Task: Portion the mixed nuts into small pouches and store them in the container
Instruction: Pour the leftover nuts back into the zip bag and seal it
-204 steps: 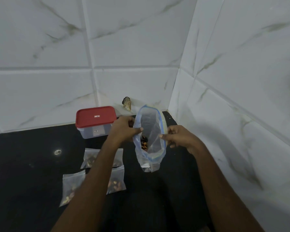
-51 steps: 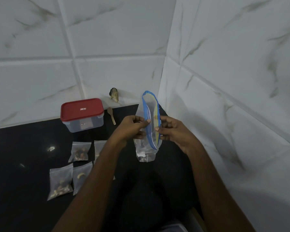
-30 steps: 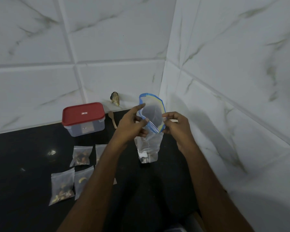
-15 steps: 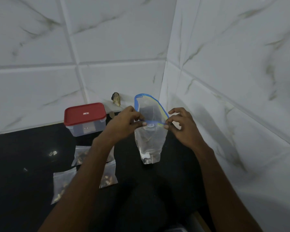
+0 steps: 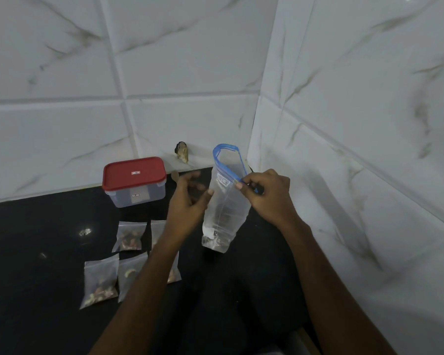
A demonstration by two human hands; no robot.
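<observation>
A large clear zip bag (image 5: 224,213) with a blue top stands on the black counter (image 5: 36,252), a few nuts at its bottom. My right hand (image 5: 267,198) pinches the bag's blue zip edge on the right side. My left hand (image 5: 190,203) hovers just left of the bag with fingers loosely spread, blurred, holding nothing. Several small clear pouches (image 5: 128,237) of mixed nuts lie flat on the counter to the left, partly hidden by my left forearm. A clear container with a red lid (image 5: 134,181) stands shut at the back left.
White marble-tiled walls (image 5: 344,124) meet in a corner right behind the bag. A small brownish object (image 5: 182,151) sits on the ledge at the wall's foot. Part of a wooden spoon (image 5: 174,175) shows behind my left hand.
My left hand has let go of the bag's top and drawn slightly left. The right hand still holds the zip edge, and the bag's mouth stands taller and narrower.
</observation>
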